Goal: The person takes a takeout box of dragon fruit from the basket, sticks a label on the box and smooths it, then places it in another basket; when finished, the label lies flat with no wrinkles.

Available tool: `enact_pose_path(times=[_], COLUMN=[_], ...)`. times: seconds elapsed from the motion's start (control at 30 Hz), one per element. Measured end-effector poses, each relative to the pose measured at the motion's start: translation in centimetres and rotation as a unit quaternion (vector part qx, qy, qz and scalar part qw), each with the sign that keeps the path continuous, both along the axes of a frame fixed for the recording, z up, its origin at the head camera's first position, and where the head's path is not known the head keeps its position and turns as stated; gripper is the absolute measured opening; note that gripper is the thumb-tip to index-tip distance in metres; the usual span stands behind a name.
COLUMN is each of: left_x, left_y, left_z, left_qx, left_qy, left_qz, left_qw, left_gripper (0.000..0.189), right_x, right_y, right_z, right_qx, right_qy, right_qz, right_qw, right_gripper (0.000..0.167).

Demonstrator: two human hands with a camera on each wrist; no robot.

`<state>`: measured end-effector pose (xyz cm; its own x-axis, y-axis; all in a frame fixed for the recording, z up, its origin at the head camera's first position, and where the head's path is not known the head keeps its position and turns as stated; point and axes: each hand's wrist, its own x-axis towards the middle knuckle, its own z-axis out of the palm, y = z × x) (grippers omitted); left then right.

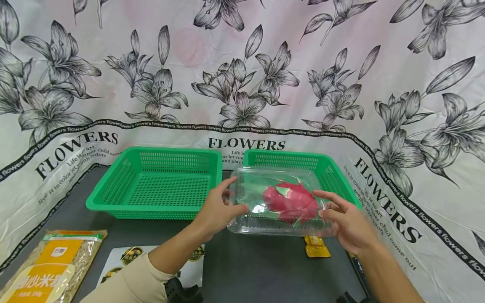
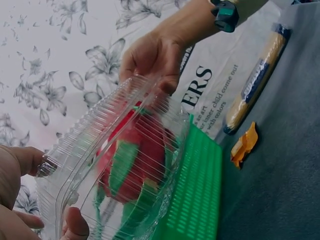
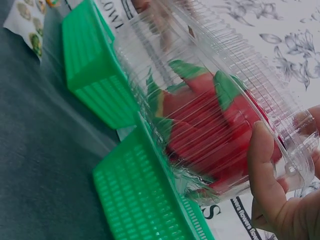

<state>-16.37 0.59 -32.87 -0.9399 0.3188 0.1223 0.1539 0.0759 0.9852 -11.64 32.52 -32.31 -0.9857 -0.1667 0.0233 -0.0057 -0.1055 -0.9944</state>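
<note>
A clear plastic clamshell box with a pink-red dragon fruit inside is held up between both hands, its lid down over the fruit. My left hand grips the box's left end, thumb along the near side and fingers behind. At the right end, my right hand holds it, thumb on the near edge. Green-tipped scales of the fruit show through the ribbed plastic in the right wrist view. In the head view the box overlaps the right green basket.
Another green basket stands at the back left. A bag of grain-like food and a sticker sheet lie at the front left. Under the box is a small yellow packet. A long wrapped package lies at the right side.
</note>
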Motion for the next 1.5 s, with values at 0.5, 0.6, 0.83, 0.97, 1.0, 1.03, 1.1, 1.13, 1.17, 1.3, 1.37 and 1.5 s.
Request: enact_pose_path(times=[0.5,0.6,0.83,0.97,1.0,1.03,1.1,1.13,1.17,1.3,1.37,1.5], left_x=[2.9,3.7,5.2,5.8,5.9,6.0,6.1,6.1,6.2,6.2,6.2,6.3], left_y=[-1.5,-1.8,-2.3,-2.6,-2.7,-2.8,-2.9,-2.9,-3.0,-3.3,-3.4,-3.5], left_z=[-1.9,-2.1,-2.5,-3.0,-3.1,-3.3,-3.7,-3.9,-4.1,-5.1,-5.6,-6.6], left_qx=[-0.029,-0.024,-0.024,-0.037,-0.040,-0.042,-0.043,-0.041,-0.039,-0.028,-0.024,-0.012], left_qy=[0.025,0.024,0.014,0.012,0.014,0.014,0.012,0.010,0.007,-0.003,-0.006,-0.011], left_qz=[0.013,0.013,0.008,0.010,0.011,0.011,0.010,0.009,0.007,-0.001,-0.002,-0.003], left_qw=[0.9992,0.9993,0.9996,0.9992,0.9990,0.9990,0.9990,0.9991,0.9992,0.9996,0.9997,0.9999], left_gripper=[0.077,0.077,0.079,0.078,0.078,0.078,0.078,0.078,0.078,0.078,0.079,0.079], right_x=[3.0,3.7,5.3,6.0,6.2,6.3,6.5,6.6,6.6,6.8,6.8,6.9], right_y=[-1.9,-2.2,-2.4,-2.6,-2.6,-2.7,-2.9,-3.0,-3.1,-3.6,-3.8,-4.2], right_z=[-2.2,-2.6,-3.4,-4.2,-4.4,-4.7,-5.1,-5.4,-5.6,-6.3,-6.7,-7.5], right_qx=[0.005,0.009,0.010,-0.003,-0.008,-0.013,-0.016,-0.015,-0.011,0.009,0.014,0.012], right_qy=[-0.005,-0.010,-0.003,-0.005,-0.004,-0.002,0.007,0.011,0.018,0.013,-0.004,-0.022], right_qz=[-0.030,-0.043,-0.032,-0.021,-0.018,-0.015,-0.011,-0.010,-0.009,-0.032,-0.049,-0.062], right_qw=[0.9995,0.9990,0.9994,0.9998,0.9998,0.9998,0.9998,0.9998,0.9997,0.9994,0.9987,0.9977], right_gripper=[0.038,0.038,0.039,0.041,0.042,0.042,0.043,0.044,0.044,0.042,0.041,0.041])
